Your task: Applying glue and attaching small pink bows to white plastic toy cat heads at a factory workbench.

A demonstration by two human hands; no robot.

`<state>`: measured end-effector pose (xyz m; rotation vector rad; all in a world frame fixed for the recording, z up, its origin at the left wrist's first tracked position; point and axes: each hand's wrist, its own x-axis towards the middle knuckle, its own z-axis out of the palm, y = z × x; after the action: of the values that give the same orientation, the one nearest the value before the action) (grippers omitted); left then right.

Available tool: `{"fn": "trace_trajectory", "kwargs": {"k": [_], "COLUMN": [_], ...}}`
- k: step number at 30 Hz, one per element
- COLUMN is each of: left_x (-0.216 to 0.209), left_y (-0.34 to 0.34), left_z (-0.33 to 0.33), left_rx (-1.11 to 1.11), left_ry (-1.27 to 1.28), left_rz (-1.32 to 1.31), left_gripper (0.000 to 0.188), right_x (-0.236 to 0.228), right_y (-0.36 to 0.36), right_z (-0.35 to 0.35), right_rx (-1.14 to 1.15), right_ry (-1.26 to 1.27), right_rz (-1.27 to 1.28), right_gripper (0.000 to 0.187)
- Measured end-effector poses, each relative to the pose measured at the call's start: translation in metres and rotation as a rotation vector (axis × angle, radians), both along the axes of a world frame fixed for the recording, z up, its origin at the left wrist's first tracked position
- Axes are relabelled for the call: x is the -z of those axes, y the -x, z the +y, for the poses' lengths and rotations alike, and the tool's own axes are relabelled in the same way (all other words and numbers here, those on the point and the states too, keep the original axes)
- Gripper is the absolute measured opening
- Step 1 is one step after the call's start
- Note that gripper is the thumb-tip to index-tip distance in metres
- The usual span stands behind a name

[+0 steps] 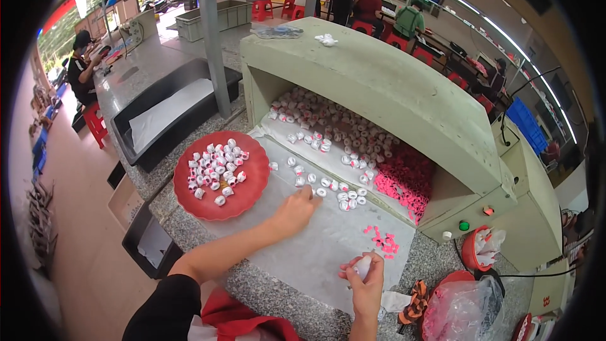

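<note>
Pinched in the right hand (367, 284), a small, rounded, shiny white piece (362, 266) is best kept steady; whether the left hand (295, 215) grips anything, I can't tell.

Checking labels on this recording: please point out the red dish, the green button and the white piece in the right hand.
Red dish (247, 196): head view, bare inner surface.
Green button (464, 225): head view, front face.
White piece (362, 266) in the right hand (367, 283): head view, exposed upper side.
</note>
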<state>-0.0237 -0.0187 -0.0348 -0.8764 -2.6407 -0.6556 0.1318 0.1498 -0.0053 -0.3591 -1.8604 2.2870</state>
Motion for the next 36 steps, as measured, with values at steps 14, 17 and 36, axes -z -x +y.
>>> {"fn": "trace_trajectory", "kwargs": {"k": [14, 17, 36], "left_x": [-0.054, -0.05, -0.049], "left_y": [-0.085, -0.086, -0.091], "left_z": [0.028, 0.029, 0.028], "left_rx": [0.319, 0.356, 0.374], "left_ry": [-1.199, -1.192, -1.228], "left_rz": [-0.938, -0.857, -0.854], "left_gripper": [0.038, 0.034, 0.031], "right_x": [-0.041, -0.044, -0.039], "right_y": [-0.02, -0.027, -0.033], "right_z": [-0.01, -0.014, -0.012], "right_rx": [0.533, 0.425, 0.301], "right_ry": [-0.524, -0.713, -0.785], "right_rz": [0.257, 0.31, 0.378], "right_gripper": [0.029, 0.026, 0.026]}}
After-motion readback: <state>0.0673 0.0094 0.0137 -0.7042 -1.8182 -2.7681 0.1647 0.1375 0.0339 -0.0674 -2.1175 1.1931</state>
